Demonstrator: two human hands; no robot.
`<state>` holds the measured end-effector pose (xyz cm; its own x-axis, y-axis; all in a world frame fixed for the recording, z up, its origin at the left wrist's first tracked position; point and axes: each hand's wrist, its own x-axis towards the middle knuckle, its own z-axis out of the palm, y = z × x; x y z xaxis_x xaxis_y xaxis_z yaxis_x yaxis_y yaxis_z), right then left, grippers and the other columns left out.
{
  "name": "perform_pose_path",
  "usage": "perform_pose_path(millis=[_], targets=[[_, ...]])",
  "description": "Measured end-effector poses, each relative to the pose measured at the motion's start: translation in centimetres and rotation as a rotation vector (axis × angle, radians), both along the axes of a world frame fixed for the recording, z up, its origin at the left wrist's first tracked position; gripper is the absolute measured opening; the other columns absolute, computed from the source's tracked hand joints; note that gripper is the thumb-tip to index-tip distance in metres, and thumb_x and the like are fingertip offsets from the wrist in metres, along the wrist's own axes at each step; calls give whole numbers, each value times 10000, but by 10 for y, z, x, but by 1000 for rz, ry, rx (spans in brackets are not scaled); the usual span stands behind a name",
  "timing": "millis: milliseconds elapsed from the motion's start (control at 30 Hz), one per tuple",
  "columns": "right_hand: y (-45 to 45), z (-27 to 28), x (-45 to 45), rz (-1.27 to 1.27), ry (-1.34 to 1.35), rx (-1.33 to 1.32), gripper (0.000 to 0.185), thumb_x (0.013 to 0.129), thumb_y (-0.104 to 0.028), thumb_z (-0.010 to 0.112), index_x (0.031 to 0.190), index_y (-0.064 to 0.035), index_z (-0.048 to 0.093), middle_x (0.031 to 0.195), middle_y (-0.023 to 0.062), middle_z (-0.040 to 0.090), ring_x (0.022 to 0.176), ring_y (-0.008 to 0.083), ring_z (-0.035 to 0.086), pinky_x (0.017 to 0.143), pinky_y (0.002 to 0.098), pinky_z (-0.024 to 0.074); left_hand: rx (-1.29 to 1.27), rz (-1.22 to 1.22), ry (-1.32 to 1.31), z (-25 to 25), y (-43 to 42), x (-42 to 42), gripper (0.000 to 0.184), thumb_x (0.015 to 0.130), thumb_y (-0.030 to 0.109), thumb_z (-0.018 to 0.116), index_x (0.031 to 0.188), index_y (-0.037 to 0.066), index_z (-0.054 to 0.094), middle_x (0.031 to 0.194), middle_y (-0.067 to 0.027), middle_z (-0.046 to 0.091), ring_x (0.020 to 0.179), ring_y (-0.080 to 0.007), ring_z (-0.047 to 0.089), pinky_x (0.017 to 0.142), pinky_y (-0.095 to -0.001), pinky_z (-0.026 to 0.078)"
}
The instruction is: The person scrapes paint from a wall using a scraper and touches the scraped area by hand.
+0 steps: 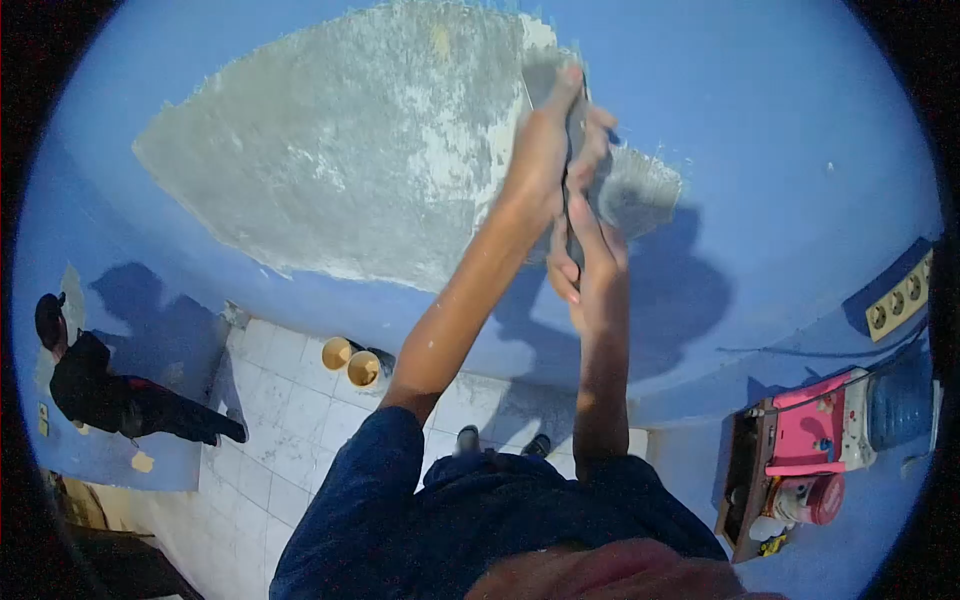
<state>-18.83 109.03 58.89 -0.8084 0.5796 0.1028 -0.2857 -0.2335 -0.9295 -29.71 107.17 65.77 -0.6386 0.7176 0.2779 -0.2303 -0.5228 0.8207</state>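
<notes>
Both hands are raised against the blue wall (760, 120), at the right part of a large grey plastered patch (330, 140). Between them is a long, thin, dark grey tool (574, 130), seen edge-on and upright in view. My left hand (540, 160) grips its upper left side, with the thumb near the top end. Lower down, my right hand (595, 255) holds its lower end, fingers wrapped round it. Some fingers show on the tool's right side, slightly blurred. The tool's face against the wall is hidden.
Two buckets (363, 368) stand on the tiled floor (270, 400) by the wall. Another person (95, 390) in dark clothes is at the far left. At the right are a socket strip (900, 297) and a shelf (740, 480) with a pink item, a jar and a water container.
</notes>
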Motion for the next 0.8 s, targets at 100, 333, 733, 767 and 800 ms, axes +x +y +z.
perform_pose_path(millis=[100,333,733,767,800], targets=[[-9,-13,8,-82,-65,66,392,951,-389,489,792,-35,546,514,-1,430,368,56,357,333,216,234,-68,-53,-2,-14,-4,-2,555,943,475,453,816,-57,547,463,-34,435,322,-86,316,315,-218,257],[-17,-14,-5,-235,-62,134,437,957,-409,476,723,-45,537,485,-20,404,374,53,344,350,226,235,-18,64,-31,-19,-5,12,536,973,439,400,903,-58,588,519,-30,501,341,-81,350,323,-212,271],[-19,-14,-14,-205,32,56,442,966,-408,452,698,-65,533,466,-30,389,355,56,316,347,226,208,-22,78,19,-23,0,-4,558,951,456,437,865,-65,615,520,-68,520,315,-95,356,313,-230,251],[-19,-18,-10,-179,9,37,425,963,-402,468,730,-55,547,507,-24,415,388,56,345,359,221,235,0,51,20,-16,-2,-4,561,949,457,441,858,-67,620,525,-72,526,319,-94,364,312,-228,253],[-16,-22,-6,-150,-10,23,411,959,-396,483,762,-44,561,547,-19,442,421,56,375,371,216,262,-28,79,27,-14,-4,-2,553,950,449,442,858,-64,627,555,-83,553,329,-92,376,321,-226,261]])
